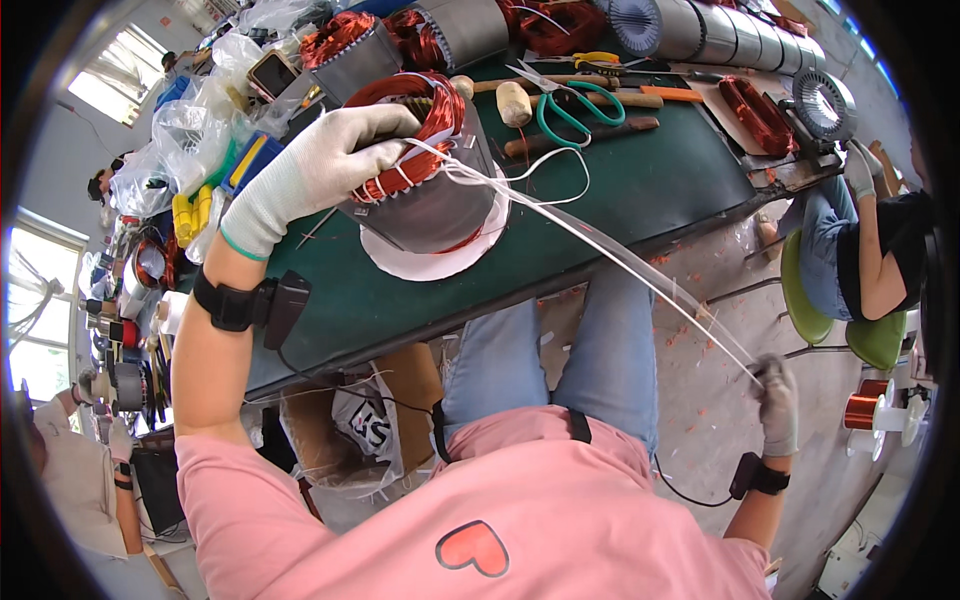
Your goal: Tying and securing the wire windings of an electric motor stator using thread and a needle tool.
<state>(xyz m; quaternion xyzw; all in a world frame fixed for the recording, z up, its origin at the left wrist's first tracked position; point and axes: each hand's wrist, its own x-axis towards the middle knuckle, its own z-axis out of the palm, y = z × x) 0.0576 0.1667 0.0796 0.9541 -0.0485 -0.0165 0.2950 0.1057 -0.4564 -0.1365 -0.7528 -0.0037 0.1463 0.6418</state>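
Observation:
A motor stator (425, 220), a grey metal cylinder, stands on the bench with red-brown copper windings (447, 110) bulging from its top. White lacing cord (620, 258) is looped round the winding's near side and runs out taut to the right. My left hand (345, 150), in a pale glove, is closed over the winding's left rim, thumb and fingers near where the cord leaves it. Out past the bench edge, my right hand (778, 408), gloved and slightly blurred, is closed on the cord's far end. A round white pad (410, 262) lies under the stator.
Green-handled scissors (575, 115), a mallet (514, 104) and yellow-handled pliers (597, 60) lie behind the stator on the green bench (660, 190). More stators (680, 30) line the back. Plastic bags (190, 140) crowd the left. A person (880, 240) sits at right.

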